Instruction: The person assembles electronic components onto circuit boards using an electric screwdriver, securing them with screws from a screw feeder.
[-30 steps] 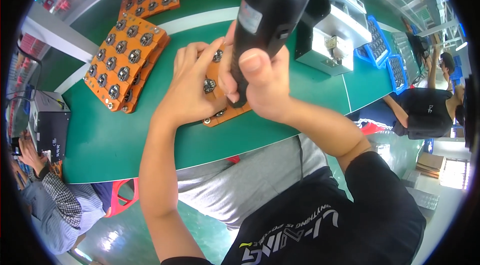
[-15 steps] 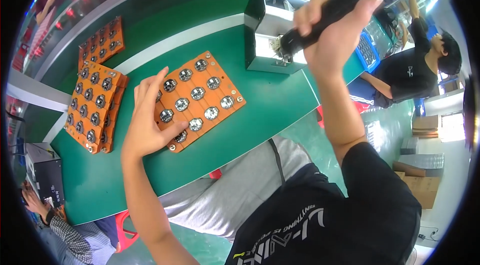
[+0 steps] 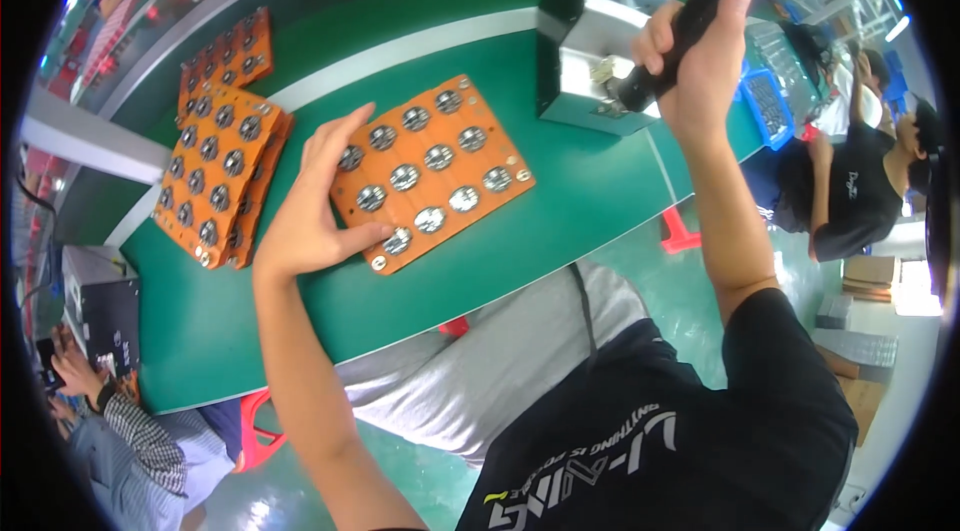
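Note:
My right hand [image 3: 706,66] is wrapped round a black electric screwdriver [image 3: 690,31], held tilted. Its lower end is at the front of a silver and black box-shaped machine [image 3: 590,71], by a small metal fitting; whether the tip touches it I cannot tell. My left hand [image 3: 312,206] grips the left side of an orange fixture plate [image 3: 420,208], thumb over the near corner and fingers along the far part of that edge. Rows of round dark circuit boards with shiny tops [image 3: 438,157] sit in the plate, which lies flat on the green table [image 3: 520,241].
Stacked orange plates [image 3: 215,181] with similar round boards stand left of my hand, another orange plate [image 3: 240,51] behind them. A dark box [image 3: 100,306] is at the far left, near another person's hands [image 3: 75,366]. A blue bin [image 3: 765,109] and co-workers are at the right.
The whole view has shifted, so the table things appear farther right and higher. The screwdriver stays at the machine, held a little more steeply. My left hand keeps its place on the plate.

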`<state>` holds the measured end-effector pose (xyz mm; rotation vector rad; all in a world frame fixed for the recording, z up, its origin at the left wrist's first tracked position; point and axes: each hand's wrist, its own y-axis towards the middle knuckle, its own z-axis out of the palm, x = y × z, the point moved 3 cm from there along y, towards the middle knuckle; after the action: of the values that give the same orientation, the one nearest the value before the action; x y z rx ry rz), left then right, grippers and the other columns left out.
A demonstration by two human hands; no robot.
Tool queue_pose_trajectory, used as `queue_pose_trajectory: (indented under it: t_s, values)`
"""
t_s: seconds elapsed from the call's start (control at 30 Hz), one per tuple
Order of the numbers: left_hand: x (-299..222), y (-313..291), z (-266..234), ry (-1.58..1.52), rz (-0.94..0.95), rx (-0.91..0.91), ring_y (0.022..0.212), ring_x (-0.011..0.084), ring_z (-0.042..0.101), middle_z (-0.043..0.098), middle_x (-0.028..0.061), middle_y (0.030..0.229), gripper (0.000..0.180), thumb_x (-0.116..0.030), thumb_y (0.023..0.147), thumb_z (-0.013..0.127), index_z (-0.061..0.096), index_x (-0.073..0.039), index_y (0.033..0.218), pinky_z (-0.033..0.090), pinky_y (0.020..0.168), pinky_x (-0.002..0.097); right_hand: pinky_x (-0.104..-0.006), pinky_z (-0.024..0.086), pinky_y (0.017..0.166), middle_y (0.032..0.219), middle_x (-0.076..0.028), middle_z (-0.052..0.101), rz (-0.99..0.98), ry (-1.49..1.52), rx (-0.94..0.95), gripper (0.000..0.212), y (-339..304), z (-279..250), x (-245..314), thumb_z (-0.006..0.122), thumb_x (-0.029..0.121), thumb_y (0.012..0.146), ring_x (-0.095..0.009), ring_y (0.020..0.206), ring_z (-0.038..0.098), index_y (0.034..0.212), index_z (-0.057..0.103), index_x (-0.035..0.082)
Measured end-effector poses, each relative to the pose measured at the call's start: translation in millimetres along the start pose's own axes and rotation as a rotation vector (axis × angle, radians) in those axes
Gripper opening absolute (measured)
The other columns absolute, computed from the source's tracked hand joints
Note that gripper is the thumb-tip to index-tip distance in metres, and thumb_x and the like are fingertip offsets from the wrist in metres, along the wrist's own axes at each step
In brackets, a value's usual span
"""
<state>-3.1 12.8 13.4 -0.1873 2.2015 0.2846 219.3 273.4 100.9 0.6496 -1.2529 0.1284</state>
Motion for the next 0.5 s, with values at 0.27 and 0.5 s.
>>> queue_pose_trajectory:
  t_s: [0.27,0.5]
  values:
    - [6.5,-4.7,2.1,0.011,0.062,0.002,0.135,0.0366,0.037,0.040,0.0180,0.145,0.106,-0.011,0.061,0.083,0.032,-0.010,0.153,0.035,0.113,0.0425,-0.0333,0.041,0.050,0.057,-0.004,0.046,0.047,0.355,0.277,0.088,-74.9,97.8,-21.4,0.030,0.089,0.084,-0.016,0.043,0.044,0.121,0.048,0.012]
    - [12.2,-6.9,5.5,0.043,0.113,-0.017,0.126,0.0363,0.039,0.043,0.0182,0.135,0.104,-0.006,0.059,0.078,0.033,-0.008,0.153,0.038,0.108,0.0398,-0.0317,0.042,0.048,0.056,-0.007,0.047,0.047,0.244,0.427,0.094,-106.3,158.9,-28.8,0.031,0.095,0.076,-0.020,0.043,0.046,0.122,0.039,0.014]
